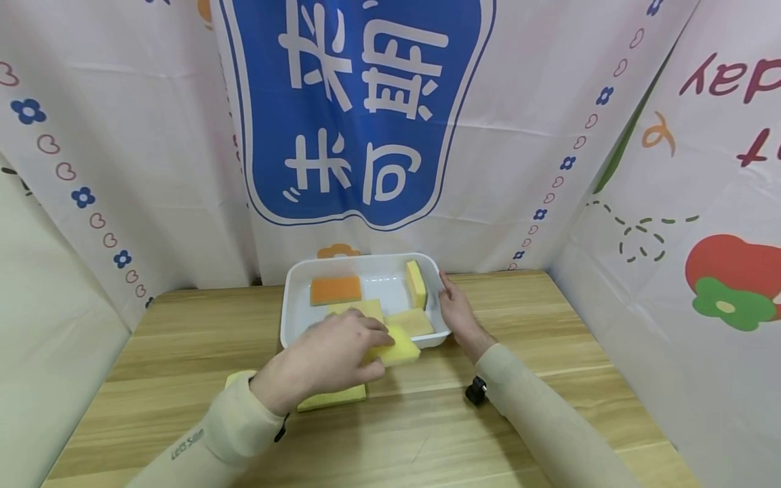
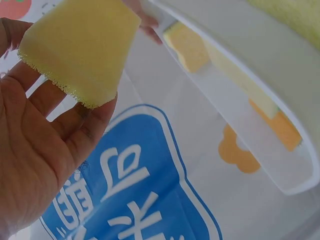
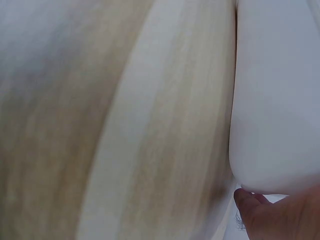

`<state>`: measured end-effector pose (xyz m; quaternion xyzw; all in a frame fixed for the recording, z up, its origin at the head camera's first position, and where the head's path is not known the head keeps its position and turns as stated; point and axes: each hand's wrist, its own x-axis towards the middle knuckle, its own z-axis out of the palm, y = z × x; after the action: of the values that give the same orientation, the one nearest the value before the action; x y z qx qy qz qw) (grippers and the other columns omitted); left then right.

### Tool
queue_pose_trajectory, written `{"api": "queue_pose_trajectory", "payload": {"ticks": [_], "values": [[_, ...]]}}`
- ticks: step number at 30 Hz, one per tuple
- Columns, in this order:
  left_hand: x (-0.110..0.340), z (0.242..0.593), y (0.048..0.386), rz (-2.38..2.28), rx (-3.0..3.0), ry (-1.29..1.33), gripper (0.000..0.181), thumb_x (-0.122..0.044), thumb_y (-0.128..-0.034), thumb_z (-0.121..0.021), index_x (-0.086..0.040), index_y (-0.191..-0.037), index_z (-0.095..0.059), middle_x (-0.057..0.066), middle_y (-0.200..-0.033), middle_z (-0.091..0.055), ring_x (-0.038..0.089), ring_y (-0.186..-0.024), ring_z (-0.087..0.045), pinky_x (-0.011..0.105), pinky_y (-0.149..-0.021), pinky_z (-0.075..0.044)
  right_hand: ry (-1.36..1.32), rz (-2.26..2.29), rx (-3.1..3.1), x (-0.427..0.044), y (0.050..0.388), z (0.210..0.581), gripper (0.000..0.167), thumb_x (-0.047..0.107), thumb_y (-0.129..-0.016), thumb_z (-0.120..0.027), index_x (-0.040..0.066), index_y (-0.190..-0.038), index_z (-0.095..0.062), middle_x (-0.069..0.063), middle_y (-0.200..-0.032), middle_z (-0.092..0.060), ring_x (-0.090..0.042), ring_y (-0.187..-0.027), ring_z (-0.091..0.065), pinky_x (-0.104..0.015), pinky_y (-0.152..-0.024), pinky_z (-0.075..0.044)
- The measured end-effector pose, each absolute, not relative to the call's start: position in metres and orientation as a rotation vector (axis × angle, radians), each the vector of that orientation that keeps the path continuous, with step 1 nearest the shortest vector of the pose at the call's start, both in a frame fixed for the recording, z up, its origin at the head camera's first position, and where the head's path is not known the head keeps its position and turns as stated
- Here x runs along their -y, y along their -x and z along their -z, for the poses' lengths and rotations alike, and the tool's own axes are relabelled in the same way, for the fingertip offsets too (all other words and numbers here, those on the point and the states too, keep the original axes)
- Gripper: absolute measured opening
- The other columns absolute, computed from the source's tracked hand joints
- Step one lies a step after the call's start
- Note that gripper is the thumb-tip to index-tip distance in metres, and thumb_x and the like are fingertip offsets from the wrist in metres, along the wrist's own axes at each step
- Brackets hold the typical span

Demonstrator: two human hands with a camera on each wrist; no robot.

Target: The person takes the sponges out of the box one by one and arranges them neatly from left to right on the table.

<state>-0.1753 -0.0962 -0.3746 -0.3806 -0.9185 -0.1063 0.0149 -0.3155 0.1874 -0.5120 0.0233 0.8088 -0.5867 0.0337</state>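
My left hand (image 1: 338,349) holds a yellow sponge (image 1: 398,347) above the front rim of a white tray (image 1: 291,298). In the left wrist view the fingers of that hand (image 2: 45,130) grip the sponge (image 2: 82,47) along its edges. My right hand (image 1: 459,313) rests against the tray's right side; in the right wrist view this hand (image 3: 280,217) touches the tray's outer wall (image 3: 275,100) at a corner. Inside the tray are an orange sponge (image 1: 335,290), a yellow one standing on edge (image 1: 416,285) and flat yellow ones (image 1: 411,322).
More yellow sponges (image 1: 332,398) lie on the wooden table (image 1: 427,434) in front of the tray, partly hidden by my left arm. A small black object (image 1: 476,391) is beside my right sleeve. A printed curtain (image 1: 488,169) hangs behind the table.
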Motion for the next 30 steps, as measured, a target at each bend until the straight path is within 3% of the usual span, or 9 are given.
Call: {"api": "queue_pose_trajectory", "payload": {"ticks": [7, 11, 17, 24, 30], "values": [[0.085, 0.382, 0.169, 0.302, 2.816, 1.278, 0.032, -0.025, -0.0993, -0.081, -0.014, -0.128, -0.089, 0.003, -0.133, -0.088, 0.028, -0.122, -0.083, 0.049, -0.108, -0.070, -0.086, 1.794, -2.485, -0.187, 0.316, 0.512, 0.062, 0.018, -0.127, -0.034, 0.017, -0.188, -0.022, -0.009, -0.199, -0.016, -0.037, -0.186, -0.016, -0.057, -0.151, -0.017], [0.079, 0.388, 0.168, 0.277, 2.807, 1.340, 0.030, -0.027, -0.0999, -0.081, -0.014, -0.126, -0.089, 0.002, -0.130, -0.089, 0.022, -0.123, -0.083, 0.046, -0.113, -0.068, -0.082, 1.792, -2.492, -0.187, 0.317, 0.513, 0.063, 0.018, -0.127, -0.035, 0.016, -0.188, -0.022, -0.009, -0.199, -0.016, -0.037, -0.186, -0.016, -0.057, -0.151, -0.017], [0.072, 0.402, 0.164, 0.234, 2.772, 1.422, 0.018, -0.026, -0.0979, -0.080, -0.017, -0.111, -0.088, -0.005, -0.114, -0.087, 0.011, -0.100, -0.076, 0.036, -0.096, -0.066, -0.074, 1.793, -2.500, -0.188, 0.317, 0.513, 0.063, 0.017, -0.127, -0.036, 0.015, -0.188, -0.023, -0.011, -0.199, -0.016, -0.037, -0.186, -0.016, -0.056, -0.152, -0.017], [0.065, 0.419, 0.163, 0.234, 2.811, 1.439, 0.022, -0.026, -0.0998, -0.081, -0.016, -0.118, -0.089, 0.001, -0.128, -0.088, 0.018, -0.120, -0.083, 0.038, -0.109, -0.068, -0.070, 1.810, -2.477, -0.187, 0.316, 0.513, 0.063, 0.017, -0.127, -0.035, 0.015, -0.189, -0.021, -0.010, -0.199, -0.016, -0.037, -0.186, -0.017, -0.057, -0.151, -0.019], [0.059, 0.428, 0.165, 0.148, 2.772, 1.460, 0.013, -0.028, -0.0986, -0.082, -0.018, -0.106, -0.086, -0.004, -0.111, -0.085, 0.010, -0.096, -0.077, 0.032, -0.094, -0.068, -0.075, 1.811, -2.471, -0.188, 0.317, 0.513, 0.063, 0.017, -0.127, -0.034, 0.015, -0.188, -0.021, -0.010, -0.199, -0.016, -0.038, -0.185, -0.017, -0.058, -0.150, -0.021]]}}
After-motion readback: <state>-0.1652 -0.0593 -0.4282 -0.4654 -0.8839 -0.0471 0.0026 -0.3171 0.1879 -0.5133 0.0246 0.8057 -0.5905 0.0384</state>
